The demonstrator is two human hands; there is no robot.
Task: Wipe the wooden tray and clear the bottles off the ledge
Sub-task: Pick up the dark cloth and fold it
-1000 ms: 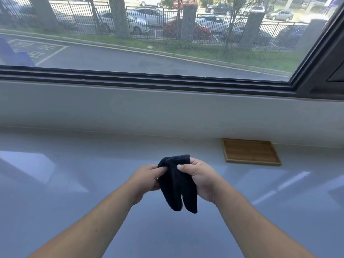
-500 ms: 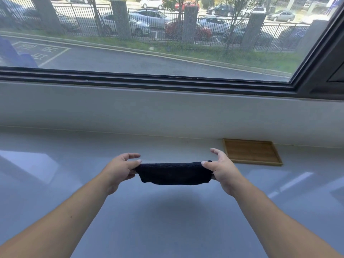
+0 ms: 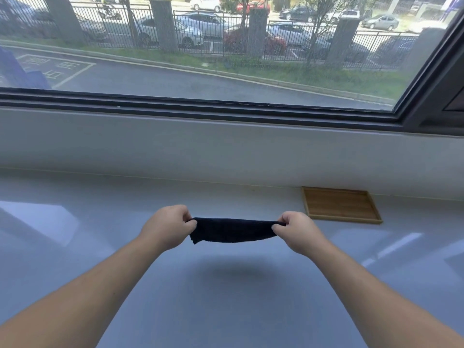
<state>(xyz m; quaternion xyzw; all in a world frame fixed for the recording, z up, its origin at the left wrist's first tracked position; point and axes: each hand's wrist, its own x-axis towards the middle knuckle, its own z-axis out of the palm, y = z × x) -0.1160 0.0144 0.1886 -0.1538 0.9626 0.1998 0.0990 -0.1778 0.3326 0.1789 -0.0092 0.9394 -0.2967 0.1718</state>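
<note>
Two bare forearms reach forward over the pale, glossy ledge (image 3: 226,310). The left hand (image 3: 167,228) and the right hand (image 3: 297,232) are set apart, each pinched closed on one end of a dark cloth (image 3: 233,231), which stretches level between them and hangs clear of the ledge surface; a soft shadow lies on the ledge below the cloth. Beyond the cloth and off to its right, the wooden tray (image 3: 340,204) lies flat on the ledge, its far edge against the low grey wall, well apart from both hands. Farther back from the tray, the dark window frame (image 3: 200,106) runs across, and past the glass there are a road, a metal fence and parked cars.
</note>
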